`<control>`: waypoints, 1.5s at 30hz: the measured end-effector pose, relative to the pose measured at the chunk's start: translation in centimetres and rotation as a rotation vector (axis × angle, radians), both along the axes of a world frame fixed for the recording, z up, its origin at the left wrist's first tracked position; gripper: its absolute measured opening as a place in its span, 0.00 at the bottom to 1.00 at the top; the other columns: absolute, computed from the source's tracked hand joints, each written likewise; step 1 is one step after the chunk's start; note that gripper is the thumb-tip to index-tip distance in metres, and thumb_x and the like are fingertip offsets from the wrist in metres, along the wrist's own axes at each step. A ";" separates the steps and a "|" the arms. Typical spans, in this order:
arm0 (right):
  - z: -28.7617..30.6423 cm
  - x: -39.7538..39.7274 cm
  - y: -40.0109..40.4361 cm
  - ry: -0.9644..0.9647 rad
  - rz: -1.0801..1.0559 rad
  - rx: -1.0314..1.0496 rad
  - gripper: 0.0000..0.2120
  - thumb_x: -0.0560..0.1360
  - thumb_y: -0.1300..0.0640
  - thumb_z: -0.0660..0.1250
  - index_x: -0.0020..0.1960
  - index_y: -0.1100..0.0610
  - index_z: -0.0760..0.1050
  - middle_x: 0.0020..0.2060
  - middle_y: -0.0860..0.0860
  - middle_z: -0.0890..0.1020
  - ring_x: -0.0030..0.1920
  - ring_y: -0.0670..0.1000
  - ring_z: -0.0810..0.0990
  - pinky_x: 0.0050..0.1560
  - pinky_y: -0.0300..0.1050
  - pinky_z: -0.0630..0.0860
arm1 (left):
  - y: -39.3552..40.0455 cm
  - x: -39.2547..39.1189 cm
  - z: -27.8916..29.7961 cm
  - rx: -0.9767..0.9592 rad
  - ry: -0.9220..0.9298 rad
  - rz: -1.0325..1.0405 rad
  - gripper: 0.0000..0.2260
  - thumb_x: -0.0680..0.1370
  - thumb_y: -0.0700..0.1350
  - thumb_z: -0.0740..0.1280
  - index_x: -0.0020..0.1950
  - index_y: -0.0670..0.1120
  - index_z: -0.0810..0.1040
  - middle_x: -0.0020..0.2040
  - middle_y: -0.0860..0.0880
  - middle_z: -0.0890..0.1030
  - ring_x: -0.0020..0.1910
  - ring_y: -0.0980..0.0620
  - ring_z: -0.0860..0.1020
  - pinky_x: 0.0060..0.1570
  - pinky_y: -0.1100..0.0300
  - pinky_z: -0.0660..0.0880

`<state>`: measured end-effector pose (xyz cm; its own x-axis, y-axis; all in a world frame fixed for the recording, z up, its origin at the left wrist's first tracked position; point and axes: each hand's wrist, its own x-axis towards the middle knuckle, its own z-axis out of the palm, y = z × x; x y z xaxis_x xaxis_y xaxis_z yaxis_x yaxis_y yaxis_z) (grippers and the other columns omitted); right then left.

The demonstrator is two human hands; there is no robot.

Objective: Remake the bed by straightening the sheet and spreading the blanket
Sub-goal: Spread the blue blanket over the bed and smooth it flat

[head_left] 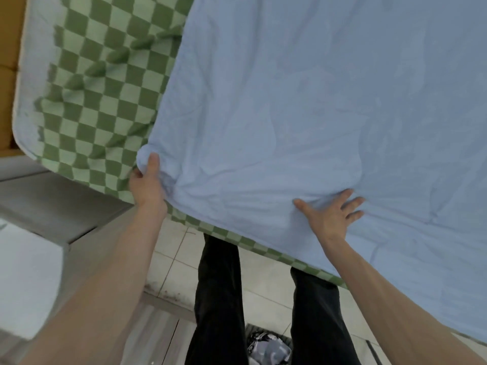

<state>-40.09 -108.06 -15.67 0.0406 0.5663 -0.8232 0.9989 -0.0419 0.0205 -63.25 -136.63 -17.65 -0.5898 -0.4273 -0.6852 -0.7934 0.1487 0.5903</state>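
A light blue blanket (303, 101) lies spread over most of the bed, wrinkled near its front edge. Under it a green and pale green checked sheet (105, 83) covers the mattress, creased at the left. My left hand (147, 183) grips the blanket's near left corner, thumb on top and fingers tucked under the bunched cloth. Flat on the blanket near the front edge, my right hand (333, 213) presses down with its fingers spread.
I stand at the bed's side; my legs in black trousers (218, 299) are on a pale tiled floor (174, 262). A grey cabinet or low unit (52, 201) stands at the left. A wooden headboard or wall panel (8, 48) runs along the far left.
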 end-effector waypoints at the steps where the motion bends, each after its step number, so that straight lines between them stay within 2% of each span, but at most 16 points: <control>1: 0.0 -1.2 -0.8 -0.003 -0.014 0.015 0.69 0.62 0.29 0.75 0.81 0.53 0.31 0.80 0.55 0.31 0.79 0.63 0.32 0.74 0.70 0.52 | -0.8 -0.7 -0.3 -0.070 0.012 -0.064 0.15 0.76 0.54 0.75 0.57 0.47 0.81 0.54 0.52 0.84 0.50 0.55 0.83 0.47 0.62 0.79; 5: -0.1 -6.9 -4.0 -0.007 -0.104 0.048 0.67 0.65 0.30 0.75 0.81 0.52 0.30 0.79 0.55 0.31 0.79 0.62 0.33 0.74 0.70 0.54 | -5.1 -2.4 -0.6 -0.237 -0.008 -0.111 0.11 0.80 0.50 0.70 0.51 0.43 0.77 0.50 0.47 0.79 0.45 0.50 0.76 0.45 0.58 0.73; 8: 0.2 -11.2 -6.5 0.009 -0.081 0.052 0.64 0.66 0.30 0.74 0.82 0.51 0.33 0.80 0.55 0.32 0.80 0.63 0.34 0.74 0.69 0.56 | -6.2 -3.0 -0.3 -0.251 -0.118 -0.254 0.14 0.80 0.52 0.69 0.51 0.41 0.76 0.49 0.44 0.78 0.47 0.47 0.76 0.47 0.54 0.72; 10: 0.3 -13.9 -8.0 0.033 -0.023 0.043 0.61 0.68 0.31 0.72 0.82 0.51 0.35 0.80 0.55 0.34 0.80 0.62 0.36 0.74 0.68 0.57 | -5.9 -3.7 0.2 -0.271 -0.152 -0.405 0.19 0.76 0.58 0.70 0.55 0.43 0.76 0.50 0.47 0.80 0.48 0.45 0.78 0.47 0.52 0.73; 12: 0.4 -16.5 -9.3 0.103 0.073 0.054 0.53 0.73 0.32 0.68 0.83 0.51 0.41 0.81 0.56 0.37 0.80 0.62 0.39 0.76 0.64 0.55 | -5.5 -4.7 0.9 -0.282 -0.136 -0.564 0.22 0.74 0.65 0.69 0.56 0.49 0.76 0.48 0.53 0.80 0.45 0.50 0.78 0.44 0.53 0.72; 14: 0.4 -19.8 -9.7 0.230 0.187 0.132 0.41 0.78 0.37 0.66 0.82 0.52 0.51 0.81 0.58 0.47 0.80 0.63 0.47 0.77 0.57 0.55 | -5.2 -6.1 1.1 -0.321 -0.114 -0.726 0.22 0.76 0.67 0.67 0.52 0.49 0.75 0.45 0.53 0.79 0.43 0.51 0.77 0.43 0.52 0.73; 17: 0.1 -26.7 -7.9 0.440 0.420 0.320 0.26 0.81 0.49 0.63 0.76 0.55 0.65 0.72 0.60 0.68 0.70 0.63 0.68 0.68 0.52 0.64 | -5.2 -8.0 0.7 -0.349 -0.077 -0.893 0.18 0.82 0.59 0.63 0.49 0.43 0.75 0.42 0.48 0.78 0.43 0.43 0.76 0.42 0.50 0.71; 20: -0.6 -36.0 -3.7 0.557 0.712 0.384 0.20 0.83 0.58 0.58 0.75 0.54 0.67 0.68 0.58 0.71 0.62 0.63 0.74 0.59 0.56 0.73 | -5.8 -8.7 -0.1 -0.348 -0.103 -0.932 0.17 0.83 0.57 0.62 0.45 0.43 0.74 0.38 0.48 0.77 0.40 0.44 0.76 0.38 0.50 0.68; 23: -0.9 -44.3 0.9 0.481 1.149 0.460 0.21 0.82 0.65 0.56 0.73 0.53 0.67 0.72 0.54 0.66 0.59 0.61 0.74 0.50 0.57 0.76 | -6.3 -8.7 -1.1 -0.349 -0.096 -0.931 0.18 0.82 0.58 0.63 0.41 0.45 0.73 0.36 0.49 0.77 0.37 0.48 0.75 0.39 0.50 0.72; 26: -0.7 -49.3 3.2 0.294 1.567 0.425 0.20 0.79 0.68 0.58 0.70 0.57 0.68 0.67 0.58 0.70 0.57 0.65 0.77 0.45 0.55 0.72 | -6.5 -8.8 -1.6 -0.364 -0.068 -0.939 0.21 0.82 0.58 0.64 0.35 0.47 0.66 0.30 0.49 0.72 0.31 0.48 0.73 0.31 0.53 0.65; 28: -0.4 -50.8 3.5 0.212 1.715 0.428 0.18 0.79 0.67 0.59 0.68 0.59 0.70 0.63 0.59 0.72 0.56 0.64 0.79 0.44 0.54 0.69 | -6.6 -8.9 -1.6 -0.375 -0.076 -0.965 0.21 0.82 0.59 0.63 0.35 0.48 0.66 0.29 0.49 0.72 0.30 0.49 0.72 0.29 0.55 0.61; 31: 0.1 -52.0 3.2 0.093 1.874 0.421 0.15 0.80 0.66 0.60 0.66 0.61 0.72 0.61 0.60 0.74 0.58 0.63 0.79 0.45 0.53 0.68 | -6.8 -9.3 -1.3 -0.366 -0.102 -0.997 0.18 0.81 0.59 0.64 0.38 0.50 0.71 0.31 0.51 0.74 0.31 0.51 0.74 0.31 0.55 0.64; 33: 0.6 -52.8 2.9 0.114 1.922 0.413 0.14 0.80 0.66 0.60 0.64 0.62 0.73 0.59 0.61 0.74 0.56 0.64 0.78 0.44 0.53 0.69 | -7.5 -9.6 -1.4 -0.382 -0.118 -1.024 0.16 0.81 0.59 0.65 0.39 0.51 0.72 0.33 0.53 0.75 0.32 0.52 0.73 0.32 0.55 0.65; 38: 0.8 -53.5 3.0 0.232 1.960 0.399 0.11 0.79 0.68 0.58 0.59 0.63 0.73 0.55 0.63 0.74 0.49 0.64 0.78 0.41 0.52 0.67 | -8.3 -9.6 -1.2 -0.421 -0.137 -1.039 0.21 0.80 0.61 0.66 0.35 0.51 0.66 0.30 0.52 0.74 0.30 0.52 0.72 0.30 0.56 0.61; 41: 0.3 -53.5 2.2 0.219 1.911 0.405 0.13 0.80 0.68 0.57 0.61 0.63 0.73 0.59 0.62 0.74 0.53 0.65 0.78 0.43 0.53 0.69 | -8.0 -9.8 -1.0 -0.431 -0.164 -1.023 0.20 0.79 0.62 0.67 0.35 0.51 0.68 0.30 0.52 0.75 0.30 0.51 0.73 0.30 0.56 0.62; 45: 0.0 -53.4 1.9 0.214 1.868 0.368 0.15 0.81 0.68 0.56 0.66 0.62 0.72 0.63 0.59 0.75 0.60 0.62 0.78 0.53 0.54 0.74 | -8.0 -10.3 -1.2 -0.458 -0.203 -1.046 0.21 0.78 0.62 0.69 0.34 0.49 0.71 0.27 0.52 0.76 0.28 0.49 0.75 0.30 0.56 0.67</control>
<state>-93.47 -106.16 -15.67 -0.8080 -0.1147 -0.5779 -0.2442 0.9579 0.1512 -73.55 -144.64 -18.85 -0.6984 -0.0281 -0.7152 -0.2303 0.9549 0.1874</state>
